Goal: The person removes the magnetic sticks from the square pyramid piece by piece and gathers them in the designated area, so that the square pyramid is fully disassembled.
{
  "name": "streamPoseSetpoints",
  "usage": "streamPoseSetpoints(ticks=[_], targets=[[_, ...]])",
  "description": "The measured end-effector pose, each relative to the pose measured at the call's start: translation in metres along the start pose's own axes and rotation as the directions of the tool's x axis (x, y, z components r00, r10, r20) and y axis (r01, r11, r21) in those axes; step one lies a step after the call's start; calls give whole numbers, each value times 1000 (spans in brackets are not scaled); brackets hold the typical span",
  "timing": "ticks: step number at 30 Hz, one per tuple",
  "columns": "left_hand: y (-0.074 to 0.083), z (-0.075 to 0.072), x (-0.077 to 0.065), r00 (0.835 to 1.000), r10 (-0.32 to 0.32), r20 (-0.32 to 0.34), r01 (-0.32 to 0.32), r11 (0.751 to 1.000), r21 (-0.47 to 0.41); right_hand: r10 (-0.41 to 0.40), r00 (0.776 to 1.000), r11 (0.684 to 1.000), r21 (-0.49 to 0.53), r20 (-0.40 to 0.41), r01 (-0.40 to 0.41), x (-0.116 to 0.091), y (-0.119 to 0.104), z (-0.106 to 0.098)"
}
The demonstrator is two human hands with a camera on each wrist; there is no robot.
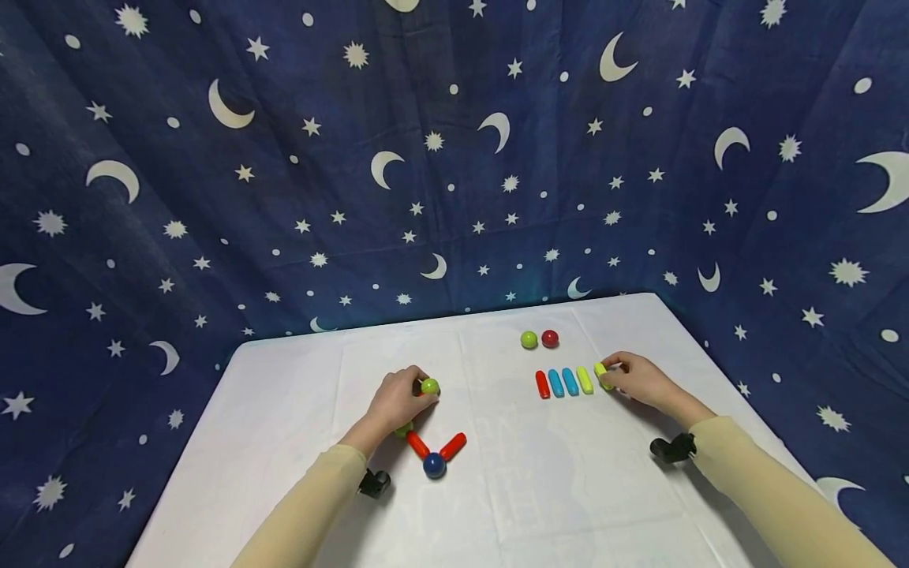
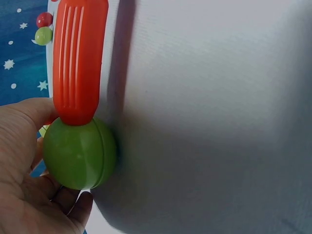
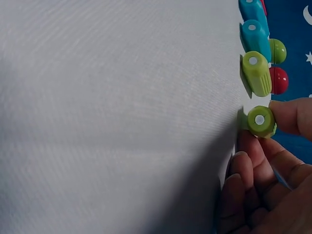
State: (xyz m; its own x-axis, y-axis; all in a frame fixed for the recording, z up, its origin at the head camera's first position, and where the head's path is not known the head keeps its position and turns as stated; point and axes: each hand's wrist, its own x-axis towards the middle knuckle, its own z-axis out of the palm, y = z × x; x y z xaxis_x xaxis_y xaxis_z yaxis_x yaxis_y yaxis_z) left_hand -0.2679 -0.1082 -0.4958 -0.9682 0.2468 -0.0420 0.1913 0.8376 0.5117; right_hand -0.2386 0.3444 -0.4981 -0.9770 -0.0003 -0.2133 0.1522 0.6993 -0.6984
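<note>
In the head view my left hand (image 1: 399,401) is curled round a light green ball (image 1: 429,386), with a bit of red just behind it. Below that hand, a second green ball (image 1: 403,430), a red rod (image 1: 417,445), a blue ball (image 1: 435,465) and another red rod (image 1: 453,446) form a V on the table. Close up, the left wrist view shows a red rod (image 2: 80,61) joined to a green ball (image 2: 79,153) beside the palm. My right hand (image 1: 642,380) pinches a yellow-green magnetic rod (image 3: 262,122) between thumb and fingers, at the right end of a rod row.
Left of the right hand lie another yellow-green rod (image 1: 585,380), two blue rods (image 1: 570,382) and a red rod (image 1: 543,384). Behind them sit a green ball (image 1: 529,340) and a red ball (image 1: 550,338). A dark blue starry curtain (image 1: 454,205) hangs behind the white table (image 1: 568,505).
</note>
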Motion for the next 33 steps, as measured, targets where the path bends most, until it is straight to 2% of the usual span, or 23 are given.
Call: streamPoseSetpoints(ticks=[20, 33], targets=[[-1, 0, 0, 1000, -3, -2, 3, 1000, -4, -41, 999, 995, -95, -23, 38, 4, 5, 5], [1, -1, -2, 1000, -3, 11, 3, 1000, -11, -45, 998, 994, -99, -50, 40, 0, 4, 5]])
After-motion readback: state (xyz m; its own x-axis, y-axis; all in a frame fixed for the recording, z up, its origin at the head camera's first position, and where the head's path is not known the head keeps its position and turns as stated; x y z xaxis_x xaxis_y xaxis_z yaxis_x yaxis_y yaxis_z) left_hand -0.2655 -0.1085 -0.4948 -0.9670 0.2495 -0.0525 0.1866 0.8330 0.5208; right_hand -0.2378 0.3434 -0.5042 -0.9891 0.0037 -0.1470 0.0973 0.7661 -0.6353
